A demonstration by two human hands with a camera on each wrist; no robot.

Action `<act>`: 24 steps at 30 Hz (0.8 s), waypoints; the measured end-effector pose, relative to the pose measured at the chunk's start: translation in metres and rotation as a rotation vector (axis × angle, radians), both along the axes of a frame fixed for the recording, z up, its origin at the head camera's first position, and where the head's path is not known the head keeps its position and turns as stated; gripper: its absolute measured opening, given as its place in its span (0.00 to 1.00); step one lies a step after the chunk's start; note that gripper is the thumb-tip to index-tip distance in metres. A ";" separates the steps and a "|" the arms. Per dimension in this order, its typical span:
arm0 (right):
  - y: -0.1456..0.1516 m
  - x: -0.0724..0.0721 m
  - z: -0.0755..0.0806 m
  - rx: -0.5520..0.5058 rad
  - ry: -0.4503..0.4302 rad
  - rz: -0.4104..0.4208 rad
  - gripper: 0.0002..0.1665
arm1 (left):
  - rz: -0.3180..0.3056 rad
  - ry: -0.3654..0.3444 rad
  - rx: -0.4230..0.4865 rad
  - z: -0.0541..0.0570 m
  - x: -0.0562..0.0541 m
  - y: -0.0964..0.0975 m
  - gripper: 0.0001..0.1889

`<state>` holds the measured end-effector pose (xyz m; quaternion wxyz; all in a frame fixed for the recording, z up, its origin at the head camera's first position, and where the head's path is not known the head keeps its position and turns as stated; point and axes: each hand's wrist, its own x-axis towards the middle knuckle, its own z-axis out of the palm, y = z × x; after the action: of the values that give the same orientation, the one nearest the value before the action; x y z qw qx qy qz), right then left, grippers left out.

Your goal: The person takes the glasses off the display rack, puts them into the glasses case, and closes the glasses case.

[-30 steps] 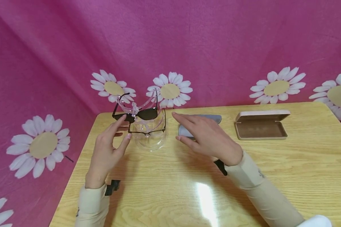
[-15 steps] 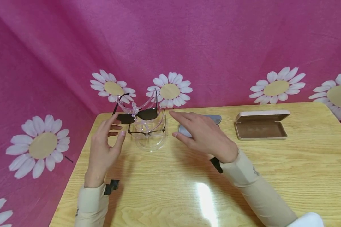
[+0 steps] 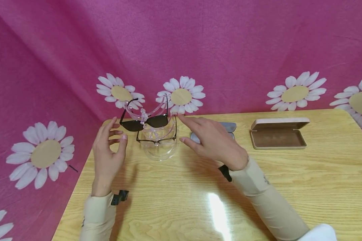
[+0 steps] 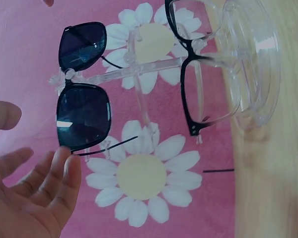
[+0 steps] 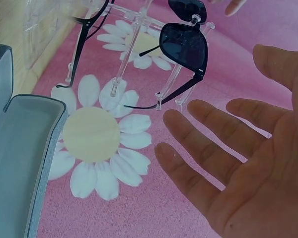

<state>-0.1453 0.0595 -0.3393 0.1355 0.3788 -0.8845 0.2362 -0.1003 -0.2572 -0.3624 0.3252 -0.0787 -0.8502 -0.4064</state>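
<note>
Dark sunglasses (image 3: 157,121) rest on the upper tier of a clear plastic display stand (image 3: 160,156) at the table's back left. Below them on the same stand sits a pair of black-framed eyeglasses (image 3: 155,142) with clear lenses. My left hand (image 3: 107,155) is just left of the sunglasses, fingers loosely bent and holding nothing. In the left wrist view its fingertips overlap the lower corner of the sunglasses (image 4: 84,116). Right of the stand, my right hand (image 3: 212,142) hovers with extended fingers and holds nothing. The right wrist view shows its fingers near one sunglasses temple (image 5: 181,91).
An open blue-grey glasses case (image 3: 229,126) stands behind my right hand, partly hidden by it. Farther right, an open pale pink glasses case (image 3: 279,139) with a brown lining lies on the wooden table (image 3: 175,201). A pink flowered cloth (image 3: 229,50) hangs behind the table.
My left hand has drawn leftward, away from the sunglasses. My right hand has shifted a little left, toward the stand. Both pairs of glasses stay in place on the stand.
</note>
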 end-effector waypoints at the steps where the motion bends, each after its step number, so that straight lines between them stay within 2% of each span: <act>1: -0.001 -0.001 0.000 -0.002 -0.002 0.000 0.40 | 0.006 0.000 0.010 -0.001 -0.001 0.000 0.29; 10: -0.008 -0.005 0.001 -0.007 -0.003 -0.035 0.37 | 0.030 -0.101 0.109 -0.006 -0.008 -0.002 0.29; 19: -0.021 -0.014 0.000 -0.026 -0.014 -0.031 0.37 | 0.032 -0.144 0.131 -0.006 -0.011 -0.010 0.28; 24: -0.026 -0.017 0.000 -0.021 0.003 -0.058 0.36 | 0.016 -0.177 0.113 -0.006 -0.019 -0.013 0.27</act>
<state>-0.1620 0.0333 -0.3395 0.1475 0.3519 -0.8923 0.2412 -0.1194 -0.2698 -0.3684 0.2559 -0.0173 -0.8521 -0.4563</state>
